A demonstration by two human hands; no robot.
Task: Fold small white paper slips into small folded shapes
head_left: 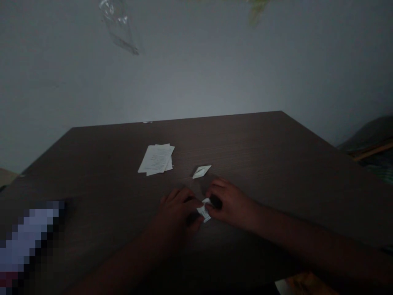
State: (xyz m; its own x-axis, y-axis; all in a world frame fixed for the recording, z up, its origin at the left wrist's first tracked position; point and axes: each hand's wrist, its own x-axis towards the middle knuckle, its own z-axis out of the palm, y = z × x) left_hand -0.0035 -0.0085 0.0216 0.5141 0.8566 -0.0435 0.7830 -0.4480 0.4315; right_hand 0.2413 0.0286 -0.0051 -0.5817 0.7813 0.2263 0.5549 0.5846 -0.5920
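A small paper (205, 213) sits between the two hands over the table (245, 143), held at its left edge by the curled thumb and forefinger of the left hand (178, 207) and at its right by those of the right hand (229, 201). Fingertips cover part of it; its visible long axis runs roughly away from the person. Just beyond, a folded paper (202, 171) points far-right, near some printed sheets (156, 159).
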